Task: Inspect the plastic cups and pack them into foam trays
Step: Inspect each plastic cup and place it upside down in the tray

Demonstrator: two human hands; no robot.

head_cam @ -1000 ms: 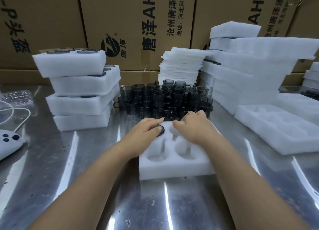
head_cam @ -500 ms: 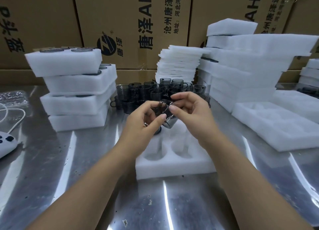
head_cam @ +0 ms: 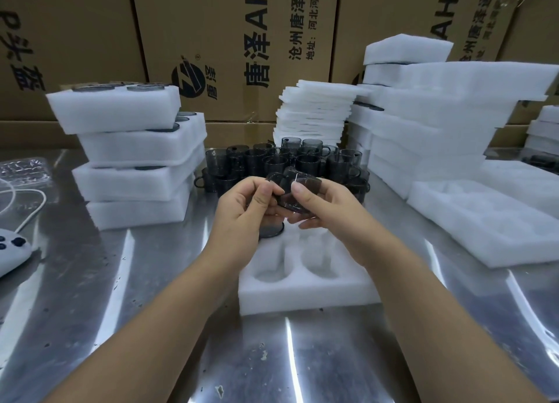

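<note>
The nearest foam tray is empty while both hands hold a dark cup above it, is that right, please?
Not quite: the head view shows the foam tray has a seated cup in its far-left pocket. The left hand and right hand hold the dark cup above it.

Left hand (head_cam: 243, 204): going bare.
Right hand (head_cam: 325, 204): going bare, showing a short thumbnail.
Forearms (head_cam: 151, 312): showing bare throughout.
</note>
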